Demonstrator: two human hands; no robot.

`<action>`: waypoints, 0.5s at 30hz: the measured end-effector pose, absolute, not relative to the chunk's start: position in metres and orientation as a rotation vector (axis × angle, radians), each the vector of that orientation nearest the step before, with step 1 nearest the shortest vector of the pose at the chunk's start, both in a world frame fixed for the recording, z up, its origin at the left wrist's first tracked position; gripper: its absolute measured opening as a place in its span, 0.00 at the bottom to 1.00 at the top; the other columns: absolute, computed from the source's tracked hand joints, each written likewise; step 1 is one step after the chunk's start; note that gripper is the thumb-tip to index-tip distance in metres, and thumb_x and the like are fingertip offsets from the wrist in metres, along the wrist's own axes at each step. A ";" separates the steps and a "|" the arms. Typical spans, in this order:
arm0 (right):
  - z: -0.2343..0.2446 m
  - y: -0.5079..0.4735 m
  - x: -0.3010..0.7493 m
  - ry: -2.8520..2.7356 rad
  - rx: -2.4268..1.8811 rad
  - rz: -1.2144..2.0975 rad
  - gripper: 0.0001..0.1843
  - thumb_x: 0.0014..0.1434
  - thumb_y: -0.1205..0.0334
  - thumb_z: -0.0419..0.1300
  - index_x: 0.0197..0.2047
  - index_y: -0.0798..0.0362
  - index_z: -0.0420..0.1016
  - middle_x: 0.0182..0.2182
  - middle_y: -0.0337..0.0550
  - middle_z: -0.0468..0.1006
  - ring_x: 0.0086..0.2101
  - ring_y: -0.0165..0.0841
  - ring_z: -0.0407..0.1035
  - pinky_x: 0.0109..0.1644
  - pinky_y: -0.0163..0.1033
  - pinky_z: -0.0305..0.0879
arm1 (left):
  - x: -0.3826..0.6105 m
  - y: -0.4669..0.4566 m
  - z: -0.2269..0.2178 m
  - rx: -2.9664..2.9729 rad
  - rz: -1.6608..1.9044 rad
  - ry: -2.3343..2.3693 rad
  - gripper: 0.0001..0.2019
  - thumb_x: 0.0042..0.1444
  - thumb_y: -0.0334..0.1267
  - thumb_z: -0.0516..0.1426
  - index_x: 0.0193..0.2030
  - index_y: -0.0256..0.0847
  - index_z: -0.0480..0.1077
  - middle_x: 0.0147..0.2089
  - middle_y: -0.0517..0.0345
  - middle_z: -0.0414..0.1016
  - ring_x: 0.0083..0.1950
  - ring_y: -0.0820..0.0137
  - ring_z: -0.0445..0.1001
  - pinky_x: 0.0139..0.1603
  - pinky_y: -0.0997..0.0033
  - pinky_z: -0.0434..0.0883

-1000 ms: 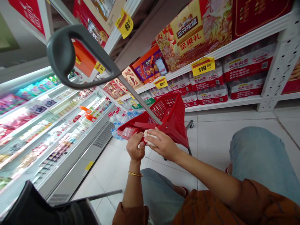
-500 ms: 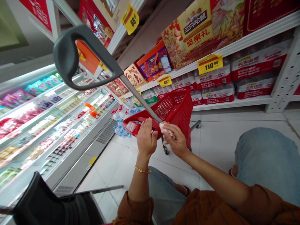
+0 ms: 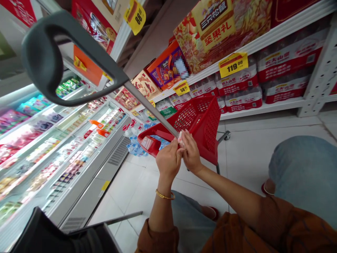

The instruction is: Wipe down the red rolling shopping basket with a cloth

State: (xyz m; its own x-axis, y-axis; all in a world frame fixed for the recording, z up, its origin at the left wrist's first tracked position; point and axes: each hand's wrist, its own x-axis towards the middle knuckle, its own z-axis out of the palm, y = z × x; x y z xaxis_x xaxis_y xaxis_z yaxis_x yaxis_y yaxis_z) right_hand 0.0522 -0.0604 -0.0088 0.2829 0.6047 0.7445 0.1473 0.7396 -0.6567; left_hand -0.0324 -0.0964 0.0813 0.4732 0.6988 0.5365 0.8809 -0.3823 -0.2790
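Note:
A slim metal pole [image 3: 152, 109] with a large grey loop handle [image 3: 39, 56] slants from upper left down to my hands. My left hand [image 3: 168, 158] is closed around the pole's lower part, its fingers curled and partly hidden. From the other side my right hand [image 3: 191, 151] presses a crumpled whitish-pink cloth [image 3: 181, 139] against the pole, touching the left hand. Most of the cloth is covered by the fingers. Just behind stands a red shopping cart [image 3: 205, 123]; whether the pole joins it I cannot tell.
Shelves with gift boxes [image 3: 210, 28] and packs of bottled water [image 3: 243, 96] run behind the cart. On the left is a chilled display case [image 3: 76, 172]. A black object [image 3: 39, 235] fills the lower left corner. My knee [image 3: 302, 175] is at the right.
My left hand has gone from flat and outstretched to curled round the pole. The right hand has moved slightly up and left against it. The grey handle appears nearer and farther left.

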 end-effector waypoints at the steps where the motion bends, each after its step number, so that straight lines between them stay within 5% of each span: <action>1: -0.011 -0.059 0.051 -1.283 -0.715 0.330 0.28 0.70 0.52 0.42 0.71 0.49 0.49 0.64 0.53 0.63 0.67 0.42 0.51 0.68 0.61 0.52 | -0.033 -0.096 0.081 -2.203 -0.460 -1.290 0.25 0.69 0.48 0.43 0.54 0.34 0.73 0.50 0.43 0.79 0.46 0.61 0.80 0.44 0.65 0.75; 15: -0.031 -0.053 0.057 -1.378 -0.726 0.289 0.26 0.70 0.58 0.44 0.69 0.50 0.53 0.64 0.53 0.64 0.68 0.39 0.49 0.69 0.59 0.49 | -0.038 -0.094 0.078 -2.099 -0.457 -1.280 0.22 0.68 0.48 0.48 0.58 0.36 0.71 0.37 0.50 0.82 0.32 0.69 0.78 0.32 0.73 0.68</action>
State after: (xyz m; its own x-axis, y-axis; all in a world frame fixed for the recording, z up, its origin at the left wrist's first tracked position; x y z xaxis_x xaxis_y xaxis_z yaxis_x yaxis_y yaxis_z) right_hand 0.0567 -0.0525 -0.0315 0.1996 0.5866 0.7849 0.2215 0.7533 -0.6193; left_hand -0.0376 -0.0939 0.0785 0.4677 0.6650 0.5822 0.8834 -0.3293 -0.3334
